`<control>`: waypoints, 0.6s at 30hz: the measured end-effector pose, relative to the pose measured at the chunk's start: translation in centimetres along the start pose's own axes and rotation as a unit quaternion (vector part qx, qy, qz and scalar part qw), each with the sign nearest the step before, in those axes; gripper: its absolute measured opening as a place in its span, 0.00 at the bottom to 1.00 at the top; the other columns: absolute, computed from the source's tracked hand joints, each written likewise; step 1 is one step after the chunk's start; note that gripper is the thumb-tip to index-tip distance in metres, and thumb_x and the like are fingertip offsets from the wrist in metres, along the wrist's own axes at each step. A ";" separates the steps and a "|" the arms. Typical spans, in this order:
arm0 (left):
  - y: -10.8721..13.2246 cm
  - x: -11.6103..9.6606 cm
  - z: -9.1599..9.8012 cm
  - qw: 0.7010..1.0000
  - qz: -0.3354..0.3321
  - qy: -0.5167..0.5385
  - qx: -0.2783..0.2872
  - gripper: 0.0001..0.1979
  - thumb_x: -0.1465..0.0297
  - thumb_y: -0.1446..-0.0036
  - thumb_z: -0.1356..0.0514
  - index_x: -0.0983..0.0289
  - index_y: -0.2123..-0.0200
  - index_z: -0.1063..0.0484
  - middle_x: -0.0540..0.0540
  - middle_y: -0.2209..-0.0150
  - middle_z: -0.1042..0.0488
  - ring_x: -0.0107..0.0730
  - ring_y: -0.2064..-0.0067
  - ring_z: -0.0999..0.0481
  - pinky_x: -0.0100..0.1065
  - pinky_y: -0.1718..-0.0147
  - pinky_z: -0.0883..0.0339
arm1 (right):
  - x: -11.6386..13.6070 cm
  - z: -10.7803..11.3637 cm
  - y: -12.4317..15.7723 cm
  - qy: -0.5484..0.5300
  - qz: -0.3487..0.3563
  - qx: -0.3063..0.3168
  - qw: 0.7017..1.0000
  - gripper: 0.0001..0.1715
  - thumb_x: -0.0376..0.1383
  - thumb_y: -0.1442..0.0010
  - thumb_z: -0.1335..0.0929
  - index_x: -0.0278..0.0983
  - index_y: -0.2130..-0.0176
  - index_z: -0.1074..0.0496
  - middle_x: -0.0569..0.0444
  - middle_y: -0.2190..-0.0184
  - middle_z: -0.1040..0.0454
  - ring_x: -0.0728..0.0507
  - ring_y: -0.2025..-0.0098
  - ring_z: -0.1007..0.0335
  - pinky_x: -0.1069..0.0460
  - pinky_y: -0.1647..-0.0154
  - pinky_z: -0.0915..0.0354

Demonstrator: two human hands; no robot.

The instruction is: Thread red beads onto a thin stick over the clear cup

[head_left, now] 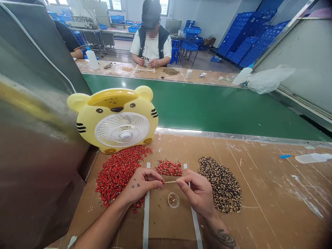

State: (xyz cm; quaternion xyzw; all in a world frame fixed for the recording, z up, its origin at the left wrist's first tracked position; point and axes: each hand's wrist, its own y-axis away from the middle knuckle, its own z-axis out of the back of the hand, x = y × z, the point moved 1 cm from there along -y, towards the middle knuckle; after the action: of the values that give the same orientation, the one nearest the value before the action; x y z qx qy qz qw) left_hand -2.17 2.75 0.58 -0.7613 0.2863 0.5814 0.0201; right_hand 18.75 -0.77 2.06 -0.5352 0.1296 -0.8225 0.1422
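Thumb and fingers of my left hand (pixel 145 183) pinch a small red piece (pixel 162 181). My right hand (pixel 197 188) is closed on a thin pale wooden stick (pixel 170 182), whose far end meets the red piece. Just below the stick stands a small clear round cup (pixel 173 200) with some amber-looking content. Beyond my hands lies a small group of red pieces (pixel 169 168) between two white tape strips. A large heap of red pieces (pixel 118 171) spreads beside my left hand. To the right of my right hand is a heap of small black-and-tan pieces (pixel 220 183).
A yellow animal-faced fan (pixel 116 119) stands behind the red heap. Across the green belt (pixel 207 107), a person (pixel 151 41) works with both hands at the far bench. A grey metal panel (pixel 38 131) rises at left. A clear plastic bottle (pixel 312 158) lies at right.
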 end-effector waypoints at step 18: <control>0.0 -0.2 0.0 1.000 -0.003 -0.006 0.004 0.04 0.72 0.55 0.29 0.65 0.72 0.19 0.52 0.75 0.21 0.29 0.72 0.24 0.28 0.69 0.33 | -0.3 2.0 2.3 0.163 0.003 0.187 0.969 0.17 0.39 0.35 0.32 0.37 0.74 0.31 0.57 0.77 0.32 0.48 0.73 0.36 0.54 0.72 0.43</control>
State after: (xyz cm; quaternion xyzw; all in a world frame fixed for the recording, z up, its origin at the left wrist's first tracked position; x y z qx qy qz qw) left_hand -2.19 2.85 0.76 -0.7584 0.2862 0.5850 0.0265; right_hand 20.91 -2.87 1.73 -0.3570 -0.0037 -0.9081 0.2190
